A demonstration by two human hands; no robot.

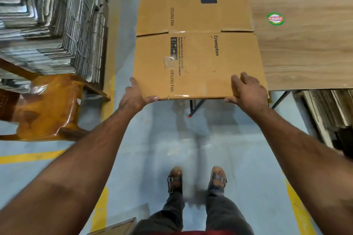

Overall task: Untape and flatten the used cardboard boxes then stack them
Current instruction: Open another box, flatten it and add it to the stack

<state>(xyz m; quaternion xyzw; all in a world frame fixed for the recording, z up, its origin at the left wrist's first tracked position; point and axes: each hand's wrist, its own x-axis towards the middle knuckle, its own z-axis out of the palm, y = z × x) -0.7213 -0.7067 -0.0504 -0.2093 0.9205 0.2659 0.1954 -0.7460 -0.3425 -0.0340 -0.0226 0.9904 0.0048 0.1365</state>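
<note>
A long brown cardboard box (196, 25) printed "Crompton" and "CEILING FAN" lies flat on the left part of a wooden table (305, 47), its near end flap sticking out past the table's front edge. Clear tape remnants shine on the flap's seams. My left hand (136, 93) grips the flap's near left corner, thumb along the front edge and fingers on the side edge. My right hand (246, 90) holds the near right corner, fingers spread on top and thumb under the front edge.
Tall bundles of flattened cardboard (47, 19) fill the left side. An orange plastic chair (47, 112) stands at the left by the floor's yellow lines. More board sheets (328, 110) lean at the right under the table. A cardboard piece (116, 227) lies by my feet.
</note>
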